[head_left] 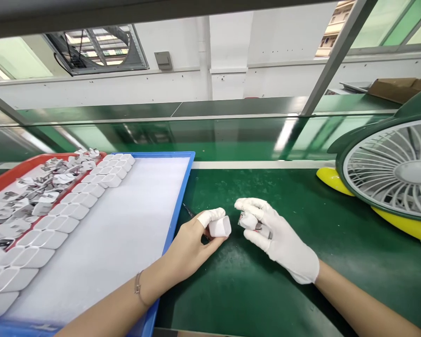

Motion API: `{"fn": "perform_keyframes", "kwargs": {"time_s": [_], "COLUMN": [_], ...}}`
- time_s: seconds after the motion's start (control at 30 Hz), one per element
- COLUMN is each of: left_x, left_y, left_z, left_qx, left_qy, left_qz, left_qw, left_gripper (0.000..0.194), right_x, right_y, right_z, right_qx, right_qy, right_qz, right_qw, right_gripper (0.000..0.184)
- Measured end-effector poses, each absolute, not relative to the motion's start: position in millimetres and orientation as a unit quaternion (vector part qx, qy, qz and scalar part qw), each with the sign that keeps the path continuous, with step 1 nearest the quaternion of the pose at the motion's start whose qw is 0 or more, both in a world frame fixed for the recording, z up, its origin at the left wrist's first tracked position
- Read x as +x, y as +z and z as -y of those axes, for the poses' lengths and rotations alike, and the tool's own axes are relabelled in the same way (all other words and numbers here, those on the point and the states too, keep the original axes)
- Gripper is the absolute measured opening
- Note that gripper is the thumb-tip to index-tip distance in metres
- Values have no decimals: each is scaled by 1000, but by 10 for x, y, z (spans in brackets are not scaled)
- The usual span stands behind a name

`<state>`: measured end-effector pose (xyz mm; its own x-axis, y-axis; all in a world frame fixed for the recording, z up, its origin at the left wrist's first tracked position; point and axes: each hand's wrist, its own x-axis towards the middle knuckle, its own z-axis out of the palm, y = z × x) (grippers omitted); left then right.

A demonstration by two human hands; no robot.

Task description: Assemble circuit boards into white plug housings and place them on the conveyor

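My left hand (192, 245) is bare except for white finger cots and grips a small white plastic charger shell (220, 227) above the green mat. My right hand (277, 236), in a white glove, holds a small white-and-metal part (247, 220) a few centimetres to the right of the shell. The two pieces are close but apart. A thin dark tool (188, 211) lies on the mat just behind my left hand.
A blue tray (182, 187) with a white liner holds a row of white shells (73, 206) along its left side. A red tray (7, 175) of loose metal-and-white parts sits further left. A green-and-yellow fan (393, 173) stands at the right.
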<state>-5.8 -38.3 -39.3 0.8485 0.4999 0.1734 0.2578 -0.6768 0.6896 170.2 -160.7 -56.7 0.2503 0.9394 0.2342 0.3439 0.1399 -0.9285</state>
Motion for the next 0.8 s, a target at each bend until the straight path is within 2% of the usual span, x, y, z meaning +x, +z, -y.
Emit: {"fn": "perform_keyframes", "kwargs": {"time_s": [0.07,0.17,0.23,0.3,0.37,0.57,0.8], "left_x": [-64,-66,-65,-65,-65,-70,-71], "left_y": [-401,-404,-405,-413,-428,-450,-394], "left_z": [387,390,388,384,381,380,396], "left_qx": [897,897,897,899,901,921,949], "left_qy": [183,185,178,175,182,192,151], "left_qz": [-207,-209,-209,-207,-200,-160,-105], "left_qw": [344,343,345,345,338,300,256], "left_gripper": [32,32,33,32,33,38,42], "right_x": [1692,1670,1661,1656,1653,1646,1617], "right_y": [-572,-588,-585,-566,-546,-574,-601], "right_z": [1623,1649,1662,1667,1666,1666,1651], "right_qx": [-605,-594,-603,-616,-604,-598,-575], "right_qy": [229,252,255,198,132,73,87], "right_qz": [560,540,530,571,635,662,696], "right_qw": [518,541,539,505,463,446,421], "right_gripper": [54,68,62,46,41,63,73]}}
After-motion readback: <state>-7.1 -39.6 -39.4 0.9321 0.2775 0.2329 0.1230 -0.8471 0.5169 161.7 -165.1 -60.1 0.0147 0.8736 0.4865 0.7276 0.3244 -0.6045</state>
